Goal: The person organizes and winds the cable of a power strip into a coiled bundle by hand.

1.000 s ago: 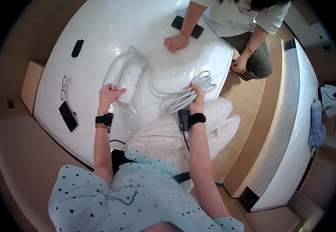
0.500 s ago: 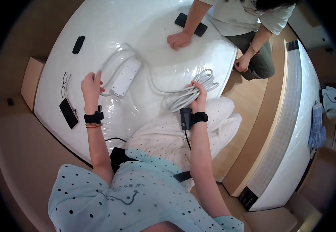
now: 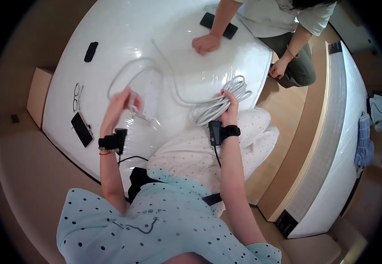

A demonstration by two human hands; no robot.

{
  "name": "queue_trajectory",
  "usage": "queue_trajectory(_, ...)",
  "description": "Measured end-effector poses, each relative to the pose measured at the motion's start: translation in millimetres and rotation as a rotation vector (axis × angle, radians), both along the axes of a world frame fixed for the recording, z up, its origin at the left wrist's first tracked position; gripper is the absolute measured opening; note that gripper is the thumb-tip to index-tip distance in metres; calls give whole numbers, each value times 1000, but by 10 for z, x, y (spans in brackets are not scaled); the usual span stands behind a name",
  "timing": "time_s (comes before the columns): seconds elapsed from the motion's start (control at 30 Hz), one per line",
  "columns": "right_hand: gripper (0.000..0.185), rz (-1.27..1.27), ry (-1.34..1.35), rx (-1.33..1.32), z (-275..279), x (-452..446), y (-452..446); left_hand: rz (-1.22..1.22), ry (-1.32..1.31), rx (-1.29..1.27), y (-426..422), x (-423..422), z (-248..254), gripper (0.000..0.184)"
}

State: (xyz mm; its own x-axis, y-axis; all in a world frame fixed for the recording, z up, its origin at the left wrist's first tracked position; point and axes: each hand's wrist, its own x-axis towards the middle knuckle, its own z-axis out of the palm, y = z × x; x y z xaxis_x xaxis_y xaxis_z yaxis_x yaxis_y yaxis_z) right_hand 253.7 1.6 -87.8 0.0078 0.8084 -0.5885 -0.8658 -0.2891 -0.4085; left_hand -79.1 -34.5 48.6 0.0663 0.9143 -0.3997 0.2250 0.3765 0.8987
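Observation:
A thick bundle of coiled grey cable (image 3: 213, 109) is gripped in my right hand (image 3: 229, 108), with the fingers wrapped round its near side. From the coil, one strand runs over the plastic-covered mattress. The white power strip (image 3: 150, 99), smeared by motion, lies left of the coil with a loop of its cord (image 3: 119, 70) beyond it. My left hand (image 3: 123, 103) is at the near left side of the strip, below the cord loop. Its fingers are blurred, so I cannot make out whether they hold the cord or the strip.
Around the mattress (image 3: 85, 26) lie glasses (image 3: 76, 97), a phone (image 3: 82, 130), a small black item (image 3: 91, 52) and another dark phone (image 3: 218, 25). A person across from me rests a hand (image 3: 206, 44) on the plastic. A second wrapped mattress (image 3: 327, 176) stands at right.
My left hand has moved right and slightly down toward the power strip. The strip and its cord loop have shifted. My right hand keeps its hold on the coil.

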Motion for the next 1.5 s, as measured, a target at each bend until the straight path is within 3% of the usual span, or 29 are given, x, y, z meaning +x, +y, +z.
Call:
queue_trajectory(0.03, 16, 1, 3, 4, 38, -2, 15, -24, -218, -136, -73, 124, 15, 45)
queue_trajectory(0.1, 17, -9, -11, 14, 62, -3, 58, -372, -4, -192, -109, 211, -188, 49)
queue_trajectory(0.2, 17, 10, -24, 14, 72, 8, 3, -493, 311, -317, -231, 384, -493, 49)
queue_trajectory(0.3, 17, 21, -18, 3, 133, 1, -9, -511, 424, -277, -274, 456, -575, 50)
queue_trajectory(0.4, 17, 29, -48, 7, 100, 12, 1, -390, 824, -427, -275, 551, -473, 53)
queue_trajectory(0.5, 17, 29, -37, 8, 67, 16, 8, -294, 1226, -263, -360, 573, -560, 52)
queue_trajectory(0.6, 17, 33, -39, 1, 64, 16, 8, -35, 1277, -74, -415, 541, -813, 60)
queue_trajectory(0.7, 17, 25, -39, 24, 75, 10, -3, 43, 1082, 83, -349, 543, -954, 69)
queue_trajectory(0.9, 18, 1, -33, 17, 4, 29, 3, 144, 919, 115, -162, 336, -508, 59)
queue_trajectory(1.0, 18, 11, -68, 3, 101, 2, 8, 103, 1106, 638, -115, -102, -739, 53)
queue_trajectory(1.1, 18, 31, -88, 1, 78, 15, 23, 129, 1211, 678, -95, -137, -825, 48)
queue_trajectory(1.2, 18, 34, -75, 0, 44, 22, 7, 204, 695, 247, -27, 70, -811, 48)
queue_trajectory(1.3, 19, 15, -58, -4, 35, 17, 28, 139, 1038, 673, -41, 494, -830, 44)
queue_trajectory(1.4, 23, -14, -37, 7, 46, 17, 20, 70, 799, 645, -6, 948, -839, 37)
queue_trajectory(1.5, 33, 40, 91, 94, 16, 30, -9, 263, 489, 330, 298, 1165, -1468, 41)
